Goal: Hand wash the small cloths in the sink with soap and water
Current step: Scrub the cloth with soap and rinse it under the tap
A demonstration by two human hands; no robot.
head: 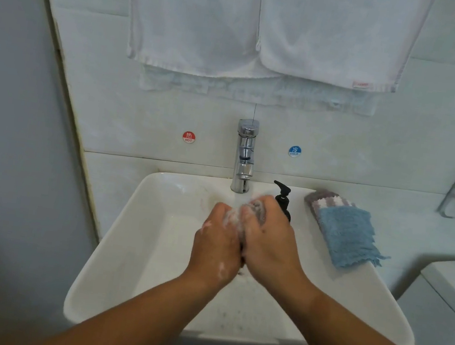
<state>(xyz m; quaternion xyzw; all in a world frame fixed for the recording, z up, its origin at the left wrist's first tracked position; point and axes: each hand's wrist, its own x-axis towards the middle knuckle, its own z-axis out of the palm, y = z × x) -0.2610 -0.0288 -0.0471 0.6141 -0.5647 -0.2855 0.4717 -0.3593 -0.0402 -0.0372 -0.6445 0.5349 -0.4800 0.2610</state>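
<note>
One soapy grey cloth over the sink, left hand and right hand fingers clamped around it

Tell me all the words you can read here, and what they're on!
"热 HOT": red sticker, left of the tap.
"冷 COLD": blue sticker, right of the tap.
Pink tag on the white towel: too blurred to read.
</note>
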